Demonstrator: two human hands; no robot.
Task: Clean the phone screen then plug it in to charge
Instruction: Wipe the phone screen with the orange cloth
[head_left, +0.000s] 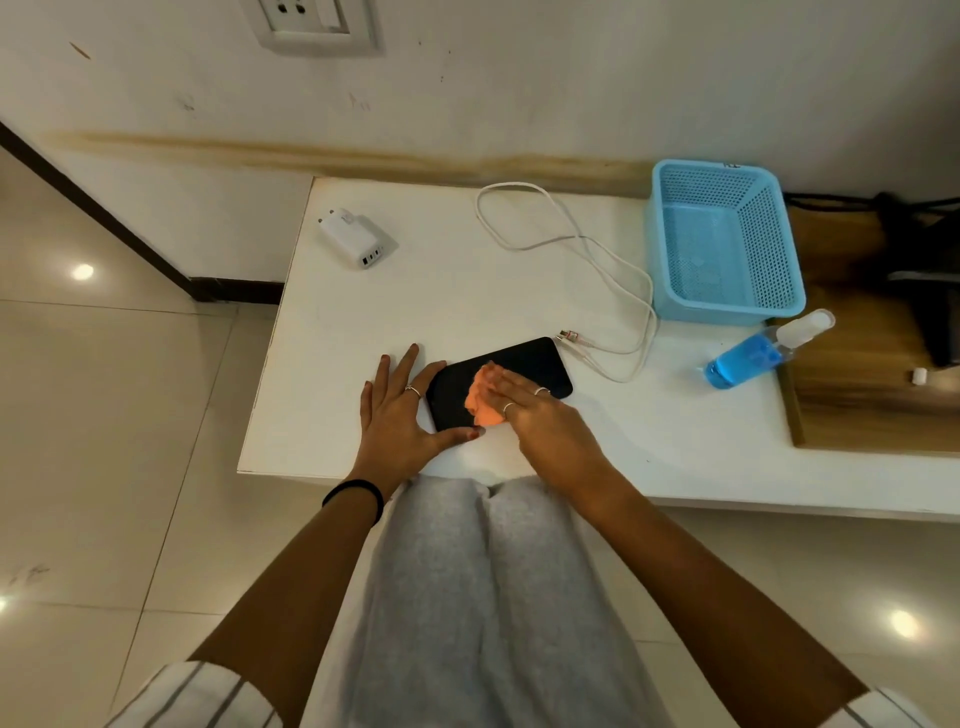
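Note:
A black phone (524, 364) lies flat, screen up, near the front of the white table (467, 280). My right hand (535, 415) presses a crumpled orange cloth (480, 397) onto the screen with straight fingers. My left hand (400, 415) lies flat beside the phone's left end, its thumb along the phone's near edge. A white charging cable (571, 244) loops across the table, its plug end (569, 336) just right of the phone. A white charger adapter (353, 239) lies at the table's back left. A wall socket (311, 21) sits above.
A light blue perforated basket (722, 239) stands at the back right. A spray bottle of blue liquid (753, 353) lies on its side at the edge of a wooden surface (857, 395). Tiled floor lies to the left; my grey-trousered knees touch the table's front edge.

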